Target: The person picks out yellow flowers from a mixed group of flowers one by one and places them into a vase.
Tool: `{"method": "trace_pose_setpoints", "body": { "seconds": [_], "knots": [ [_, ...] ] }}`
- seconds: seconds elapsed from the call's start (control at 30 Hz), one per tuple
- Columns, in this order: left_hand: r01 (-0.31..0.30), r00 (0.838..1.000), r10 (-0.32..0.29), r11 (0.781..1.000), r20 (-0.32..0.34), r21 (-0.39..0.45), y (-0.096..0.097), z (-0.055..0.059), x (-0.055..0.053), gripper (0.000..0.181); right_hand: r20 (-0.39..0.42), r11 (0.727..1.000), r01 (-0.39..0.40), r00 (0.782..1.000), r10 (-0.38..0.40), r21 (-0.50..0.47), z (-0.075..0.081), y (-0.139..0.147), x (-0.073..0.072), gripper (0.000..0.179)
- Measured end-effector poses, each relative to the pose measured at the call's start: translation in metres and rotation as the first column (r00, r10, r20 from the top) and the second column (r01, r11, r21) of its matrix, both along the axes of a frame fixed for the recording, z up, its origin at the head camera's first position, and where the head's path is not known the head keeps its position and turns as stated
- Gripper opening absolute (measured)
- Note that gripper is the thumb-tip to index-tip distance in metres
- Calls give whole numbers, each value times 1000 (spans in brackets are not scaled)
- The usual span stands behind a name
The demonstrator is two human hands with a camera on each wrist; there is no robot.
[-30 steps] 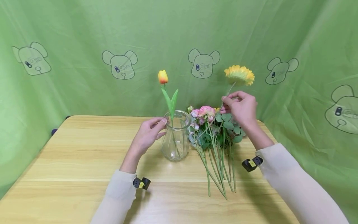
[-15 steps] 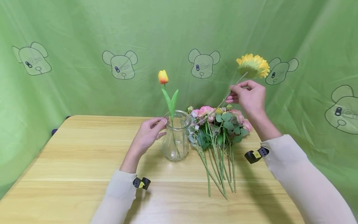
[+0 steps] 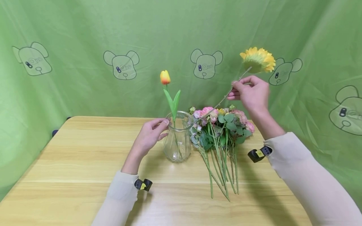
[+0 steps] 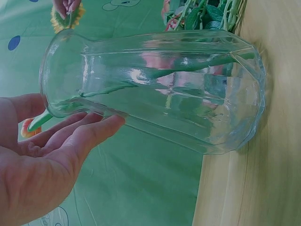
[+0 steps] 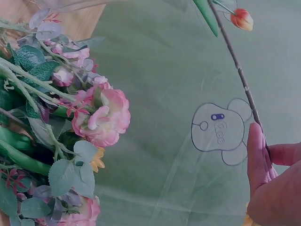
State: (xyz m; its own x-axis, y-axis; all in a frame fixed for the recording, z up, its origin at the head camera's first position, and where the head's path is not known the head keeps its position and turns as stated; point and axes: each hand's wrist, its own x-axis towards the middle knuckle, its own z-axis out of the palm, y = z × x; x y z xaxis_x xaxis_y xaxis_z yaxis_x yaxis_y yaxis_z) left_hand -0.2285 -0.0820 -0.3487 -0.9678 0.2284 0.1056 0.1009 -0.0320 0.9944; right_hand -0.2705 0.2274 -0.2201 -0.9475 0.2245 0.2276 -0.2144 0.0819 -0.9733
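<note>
A clear glass vase (image 3: 181, 147) stands upright on the table. My left hand (image 3: 150, 133) grips its neck, with the thumb by the rim and the fingers along the side, as the left wrist view of the vase (image 4: 188, 94) shows. One red-and-yellow tulip (image 3: 165, 77) stands in it, its stem visible through the glass. Above and right of the vase, my right hand (image 3: 252, 92) pinches a yellow sunflower (image 3: 258, 59) by its stem, just below the head. That stem (image 5: 238, 66) slants down toward the vase rim; whether its lower end is inside I cannot tell.
Right of the vase lies a pile of flowers (image 3: 223, 125), pink blooms and green leaves at the back, several stems pointing toward me. The wooden table (image 3: 93, 157) meets a green curtain (image 3: 158, 28) printed with bear heads behind and at both sides.
My right hand has risen and moved right with the sunflower, its stem swinging from over the flower pile to beside the vase rim. My left hand, the vase and the tulip have stayed put.
</note>
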Motion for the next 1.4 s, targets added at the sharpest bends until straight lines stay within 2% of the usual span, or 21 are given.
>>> {"method": "trace_pose_setpoints", "body": {
  "seconds": [0.37,0.63,0.9,1.03,1.4],
  "knots": [
    [5,1000,-5,1000,10,15,-1,1,0,44,-31,992,-30,999,34,120,-6,-28,1,17],
    [2,1000,-2,1000,10,6,0,2,0,43,-85,958,-39,994,66,283,-14,-50,6,19],
    [1,1000,-1,1000,5,-7,0,2,0,44,-68,929,-59,994,90,365,-21,-68,9,17],
    [0,1000,0,1000,1,-11,0,2,1,45,-67,904,-76,991,115,420,-26,-76,11,16],
    [3,1000,-3,1000,3,-18,0,0,-1,45,25,868,-150,987,158,474,-34,-91,17,19]
  ]
}}
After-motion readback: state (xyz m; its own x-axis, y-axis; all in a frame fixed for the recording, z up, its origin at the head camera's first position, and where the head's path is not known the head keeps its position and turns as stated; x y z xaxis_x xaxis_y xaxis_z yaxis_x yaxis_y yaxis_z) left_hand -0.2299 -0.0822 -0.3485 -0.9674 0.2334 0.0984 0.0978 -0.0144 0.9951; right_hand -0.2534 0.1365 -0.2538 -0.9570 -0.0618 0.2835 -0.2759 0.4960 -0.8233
